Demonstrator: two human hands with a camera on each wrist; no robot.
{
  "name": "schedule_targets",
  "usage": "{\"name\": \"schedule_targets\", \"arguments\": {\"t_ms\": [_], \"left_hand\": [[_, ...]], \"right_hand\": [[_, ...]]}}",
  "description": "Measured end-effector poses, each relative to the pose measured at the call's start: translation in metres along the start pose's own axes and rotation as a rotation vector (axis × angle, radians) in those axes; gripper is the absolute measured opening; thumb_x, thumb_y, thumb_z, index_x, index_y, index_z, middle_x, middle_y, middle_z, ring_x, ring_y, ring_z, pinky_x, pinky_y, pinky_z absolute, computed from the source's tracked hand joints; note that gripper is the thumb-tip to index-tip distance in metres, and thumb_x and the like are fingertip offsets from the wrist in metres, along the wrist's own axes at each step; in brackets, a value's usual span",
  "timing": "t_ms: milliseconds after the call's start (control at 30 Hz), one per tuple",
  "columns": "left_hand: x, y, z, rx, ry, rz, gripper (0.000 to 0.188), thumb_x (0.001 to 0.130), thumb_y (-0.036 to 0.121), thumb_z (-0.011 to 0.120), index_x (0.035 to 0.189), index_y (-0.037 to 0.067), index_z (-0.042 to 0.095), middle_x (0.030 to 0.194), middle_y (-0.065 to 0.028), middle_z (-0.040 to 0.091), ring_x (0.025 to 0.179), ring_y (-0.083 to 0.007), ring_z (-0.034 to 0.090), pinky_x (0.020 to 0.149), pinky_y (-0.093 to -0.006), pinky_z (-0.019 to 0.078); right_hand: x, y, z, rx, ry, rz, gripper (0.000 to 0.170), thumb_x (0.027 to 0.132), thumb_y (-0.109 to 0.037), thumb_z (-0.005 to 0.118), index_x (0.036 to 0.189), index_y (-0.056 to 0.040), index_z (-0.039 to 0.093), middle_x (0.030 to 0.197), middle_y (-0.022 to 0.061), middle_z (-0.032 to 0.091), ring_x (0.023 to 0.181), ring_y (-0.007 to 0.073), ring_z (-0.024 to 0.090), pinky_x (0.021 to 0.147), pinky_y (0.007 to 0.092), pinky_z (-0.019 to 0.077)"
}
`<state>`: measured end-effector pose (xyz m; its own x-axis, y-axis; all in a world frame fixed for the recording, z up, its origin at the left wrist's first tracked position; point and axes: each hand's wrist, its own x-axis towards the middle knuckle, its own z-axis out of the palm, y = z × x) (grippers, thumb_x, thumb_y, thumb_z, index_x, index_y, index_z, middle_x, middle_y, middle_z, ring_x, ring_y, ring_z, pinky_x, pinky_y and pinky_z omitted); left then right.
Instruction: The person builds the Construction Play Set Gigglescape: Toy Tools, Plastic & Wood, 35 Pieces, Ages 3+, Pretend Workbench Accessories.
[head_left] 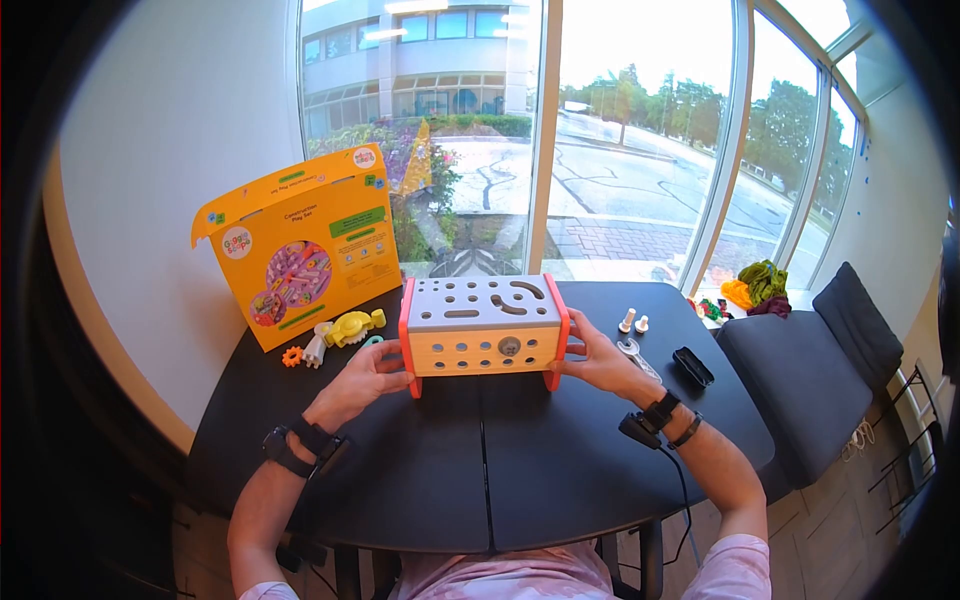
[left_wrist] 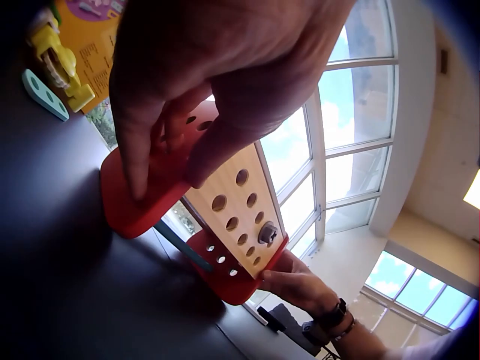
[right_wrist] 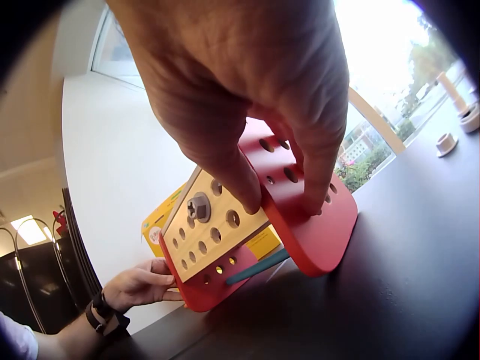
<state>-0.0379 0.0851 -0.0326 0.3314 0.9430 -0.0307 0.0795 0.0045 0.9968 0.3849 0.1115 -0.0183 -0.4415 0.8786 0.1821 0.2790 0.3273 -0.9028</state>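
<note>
A toy workbench [head_left: 460,325] with a grey slotted top, a wooden front full of holes and red side panels stands upright between my hands at the black table [head_left: 430,460]. My left hand [head_left: 355,382] holds its left red panel [left_wrist: 154,196], thumb at the front edge and fingers on the outer face. At the other end, my right hand [head_left: 600,362] grips the right red panel [right_wrist: 319,244] the same way. A grey bolt [head_left: 509,346] sits in a front hole. Low between the panels runs a teal bar [right_wrist: 259,268].
A yellow construction set box [head_left: 300,235] stands back left, with an orange gear [head_left: 292,356] and a yellow toy piece [head_left: 352,327] before it. Right of the workbench lie two pale screws [head_left: 627,321], a wrench-like piece [head_left: 638,358] and a black case [head_left: 693,366]. Beyond is a grey chair [head_left: 800,375].
</note>
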Motion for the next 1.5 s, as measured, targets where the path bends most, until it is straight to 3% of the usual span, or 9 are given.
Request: {"name": "schedule_targets", "arguments": {"t_ms": [200, 500, 1033, 1267, 1400, 1500], "left_hand": [[0.001, 0.001, 0.0, 0.025, 0.011, -0.029, 0.058, 0.103, 0.006, 0.078, 0.154, -0.001, 0.05, 0.139, -0.0153, 0.072, 0.126, -0.0203, 0.071, 0.108, -0.0371, 0.0575], [0.002, -0.001, -0.002, 0.041, 0.009, -0.018, 0.057, 0.103, 0.005, 0.077, 0.153, -0.001, 0.05, 0.138, -0.0164, 0.072, 0.127, -0.0207, 0.07, 0.109, -0.0364, 0.0557], [-0.001, 0.005, 0.0, 0.076, 0.016, 0.0, 0.057, 0.101, 0.006, 0.079, 0.15, -0.001, 0.052, 0.142, -0.0164, 0.068, 0.132, -0.0233, 0.067, 0.109, -0.0359, 0.0549], [-0.008, 0.028, -0.031, 0.144, 0.159, 0.171, 0.055, 0.103, 0.013, 0.077, 0.152, 0.001, 0.053, 0.151, -0.0122, 0.059, 0.133, -0.0201, 0.065, 0.113, -0.0353, 0.0539], [-0.018, 0.053, -0.064, 0.138, 0.278, 0.23, 0.059, 0.103, 0.015, 0.078, 0.154, 0.004, 0.051, 0.153, -0.0129, 0.058, 0.134, -0.0218, 0.065, 0.112, -0.0359, 0.0539], [-0.024, 0.063, -0.08, 0.237, 0.386, 0.258, 0.059, 0.103, 0.015, 0.077, 0.154, 0.002, 0.05, 0.154, -0.0165, 0.057, 0.133, -0.0255, 0.066, 0.112, -0.037, 0.0542]], "right_hand": [[0.001, 0.0, -0.001, 0.022, -0.02, -0.001, 0.094, 0.097, -0.009, 0.086, 0.17, -0.0111, 0.028, 0.166, 0.014, 0.046, 0.156, 0.0332, 0.047, 0.125, 0.05, 0.0468], [0.005, -0.005, -0.002, -0.054, 0.009, 0.072, 0.102, 0.09, -0.012, 0.092, 0.171, -0.0112, 0.03, 0.161, 0.0132, 0.05, 0.145, 0.0297, 0.054, 0.117, 0.0475, 0.0515], [0.004, -0.011, -0.002, -0.119, -0.009, 0.076, 0.104, 0.093, -0.019, 0.09, 0.172, -0.0092, 0.025, 0.16, 0.0146, 0.051, 0.143, 0.0309, 0.055, 0.115, 0.0485, 0.0517], [0.003, -0.005, -0.005, -0.107, -0.023, 0.064, 0.091, 0.095, -0.018, 0.088, 0.168, -0.0082, 0.034, 0.155, 0.0142, 0.056, 0.135, 0.0288, 0.061, 0.11, 0.0449, 0.0556], [0.005, 0.001, -0.005, -0.136, -0.02, 0.054, 0.091, 0.094, -0.013, 0.085, 0.168, -0.0062, 0.032, 0.158, 0.0141, 0.053, 0.124, 0.0286, 0.069, 0.101, 0.043, 0.0596], [0.003, -0.004, -0.005, -0.127, -0.025, 0.077, 0.09, 0.095, -0.012, 0.085, 0.167, -0.006, 0.033, 0.157, 0.0139, 0.055, 0.125, 0.0285, 0.068, 0.101, 0.0437, 0.0592]]}}
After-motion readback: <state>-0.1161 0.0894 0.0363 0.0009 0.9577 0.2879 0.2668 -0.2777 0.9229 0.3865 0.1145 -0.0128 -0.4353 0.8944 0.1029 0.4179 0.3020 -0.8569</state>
